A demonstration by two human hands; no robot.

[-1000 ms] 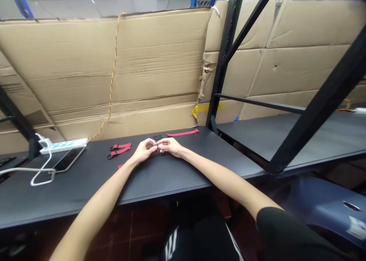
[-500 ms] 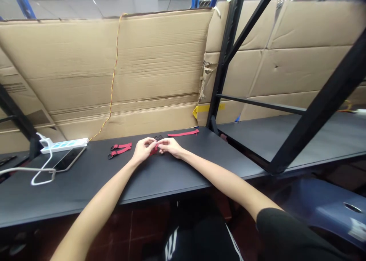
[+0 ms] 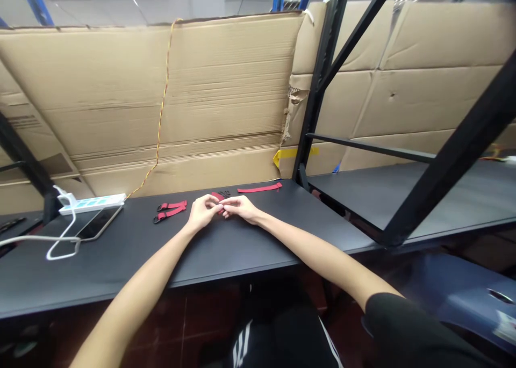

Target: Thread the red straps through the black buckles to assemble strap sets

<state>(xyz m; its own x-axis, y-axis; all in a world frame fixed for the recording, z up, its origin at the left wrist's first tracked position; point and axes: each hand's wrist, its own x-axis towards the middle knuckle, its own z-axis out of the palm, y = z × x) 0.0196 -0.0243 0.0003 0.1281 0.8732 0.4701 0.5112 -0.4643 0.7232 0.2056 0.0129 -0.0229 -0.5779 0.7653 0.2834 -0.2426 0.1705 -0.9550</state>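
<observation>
My left hand [image 3: 203, 212] and my right hand [image 3: 241, 208] meet at the middle of the black table [image 3: 258, 239], their fingertips pinching a short red webbing strap [image 3: 217, 197]. Much of that strap is hidden by my fingers. Left of my hands lies a pair of red straps with black buckles [image 3: 171, 210]. Several small black plastic parts [image 3: 224, 194] sit just beyond my fingers, and a flat red strap [image 3: 260, 188] lies to their right.
At the table's left are a white power strip [image 3: 92, 203], a phone [image 3: 99, 222] and a white cable [image 3: 60, 239]. Cardboard sheets [image 3: 161, 105] stand behind the table. A black metal shelf frame [image 3: 318, 88] rises at right, above a blue seat [image 3: 455, 287].
More of the red strap now shows above my fingers, and my hands have shifted it slightly. The whole scene sits a little differently because my head moved.
</observation>
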